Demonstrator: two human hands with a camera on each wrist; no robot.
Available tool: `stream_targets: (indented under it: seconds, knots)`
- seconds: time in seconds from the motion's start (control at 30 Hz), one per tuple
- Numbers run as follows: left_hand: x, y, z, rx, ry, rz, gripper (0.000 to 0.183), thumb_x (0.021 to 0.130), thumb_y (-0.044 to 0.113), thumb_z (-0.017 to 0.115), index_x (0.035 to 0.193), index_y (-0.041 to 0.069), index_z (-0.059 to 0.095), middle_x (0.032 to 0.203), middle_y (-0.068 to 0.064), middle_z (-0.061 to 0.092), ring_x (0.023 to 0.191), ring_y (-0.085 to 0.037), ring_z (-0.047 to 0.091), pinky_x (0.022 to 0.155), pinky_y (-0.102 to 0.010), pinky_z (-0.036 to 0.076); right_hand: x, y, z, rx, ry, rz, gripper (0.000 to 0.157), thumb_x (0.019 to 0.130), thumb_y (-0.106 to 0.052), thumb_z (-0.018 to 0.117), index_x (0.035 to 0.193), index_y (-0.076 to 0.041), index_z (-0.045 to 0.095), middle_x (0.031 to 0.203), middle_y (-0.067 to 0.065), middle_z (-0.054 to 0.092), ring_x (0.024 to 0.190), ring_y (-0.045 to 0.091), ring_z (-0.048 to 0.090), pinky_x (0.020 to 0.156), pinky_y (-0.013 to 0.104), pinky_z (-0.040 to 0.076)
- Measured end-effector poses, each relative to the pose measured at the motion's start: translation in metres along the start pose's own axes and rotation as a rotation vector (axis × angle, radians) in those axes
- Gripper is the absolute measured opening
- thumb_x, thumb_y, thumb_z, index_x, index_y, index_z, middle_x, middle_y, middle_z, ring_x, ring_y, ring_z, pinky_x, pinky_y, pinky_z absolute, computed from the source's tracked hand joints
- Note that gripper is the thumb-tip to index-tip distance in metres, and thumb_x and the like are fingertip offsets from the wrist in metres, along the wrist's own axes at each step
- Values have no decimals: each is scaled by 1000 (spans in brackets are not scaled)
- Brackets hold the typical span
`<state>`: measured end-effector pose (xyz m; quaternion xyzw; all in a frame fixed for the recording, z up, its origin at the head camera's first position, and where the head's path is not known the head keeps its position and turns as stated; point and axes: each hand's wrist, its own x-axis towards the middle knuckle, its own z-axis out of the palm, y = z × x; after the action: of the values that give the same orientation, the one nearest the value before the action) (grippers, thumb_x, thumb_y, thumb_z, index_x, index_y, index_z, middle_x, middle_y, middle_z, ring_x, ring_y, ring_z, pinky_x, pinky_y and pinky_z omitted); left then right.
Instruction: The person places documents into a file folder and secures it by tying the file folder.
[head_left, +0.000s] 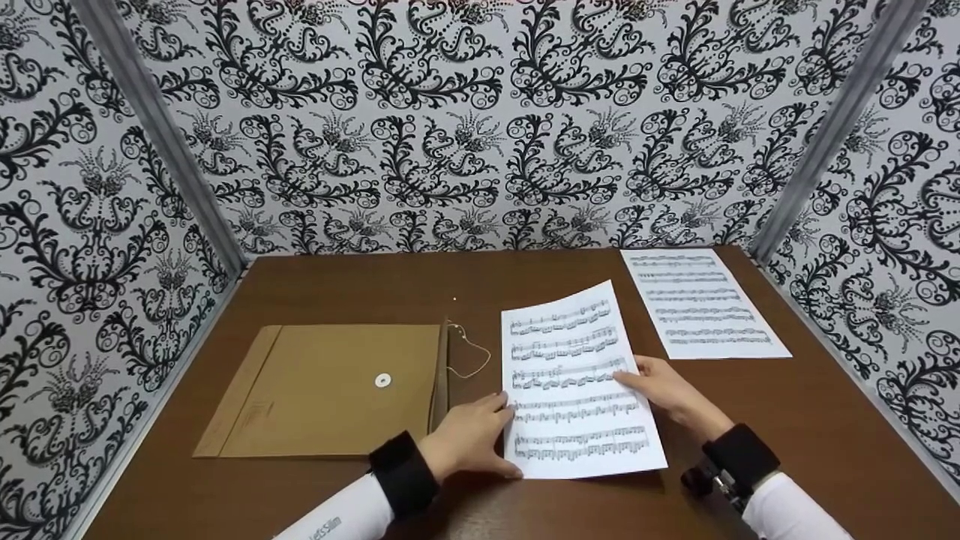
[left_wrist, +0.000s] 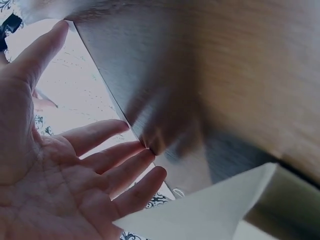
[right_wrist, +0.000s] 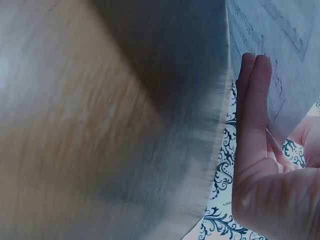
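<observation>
A printed sheet of music [head_left: 574,397], possibly more than one layer, is held tilted above the brown table. My right hand [head_left: 671,390] pinches its right edge, thumb on the printed face and fingers behind it. In the right wrist view, straight fingers [right_wrist: 254,105] lie against the back of the paper [right_wrist: 295,60]. My left hand [head_left: 472,439] touches the left edge with spread, fairly straight fingers; the left wrist view shows the fingertips [left_wrist: 150,152] along that edge. Left of this hand lies a brown kraft envelope [head_left: 337,382] with a white button and a loose string [head_left: 484,356].
Another music sheet [head_left: 705,307] lies flat at the table's back right. The brown table [head_left: 360,289] is bounded by patterned walls [head_left: 480,135] at the back and both sides. The envelope's right side, towards the held sheet, stands slightly raised.
</observation>
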<state>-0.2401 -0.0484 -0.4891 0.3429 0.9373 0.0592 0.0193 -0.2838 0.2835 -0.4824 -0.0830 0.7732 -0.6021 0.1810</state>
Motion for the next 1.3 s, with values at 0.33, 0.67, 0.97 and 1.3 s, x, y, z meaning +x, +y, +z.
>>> stream_targets:
  seconds: [0.33, 0.67, 0.97, 1.3]
  knots:
    - [-2, -3, 4, -6, 11, 1, 97, 70, 65, 84, 143, 6, 58, 153, -15, 54, 141, -30, 55, 108, -39, 53, -5, -3, -2, 47, -29, -17, 51, 107, -12, 50, 145, 19, 39, 113, 10, 77, 89, 13, 78, 75, 29, 63]
    - [-4, -5, 4, -143, -48, -73, 100, 75, 66, 80, 149, 5, 51, 158, -17, 49, 146, -33, 49, 115, -43, 48, -12, -10, -3, 107, -22, -4, 53, 107, -15, 52, 146, 18, 37, 108, 2, 79, 89, 13, 78, 76, 29, 64]
    - [-13, -8, -2, -283, -81, -161, 86, 94, 71, 52, 155, 10, 45, 161, -15, 45, 149, -31, 45, 117, -50, 44, -13, -9, -5, 132, -18, 3, 58, 107, -17, 52, 149, 17, 32, 112, 1, 78, 93, 14, 78, 80, 30, 64]
    - [-18, -14, -8, -479, 61, -89, 65, 99, 50, 62, 151, 13, 50, 153, -13, 55, 141, -30, 55, 115, -49, 46, -12, -10, -2, 163, -4, -6, 58, 107, -16, 52, 149, 19, 31, 108, -3, 78, 91, 13, 78, 79, 29, 64]
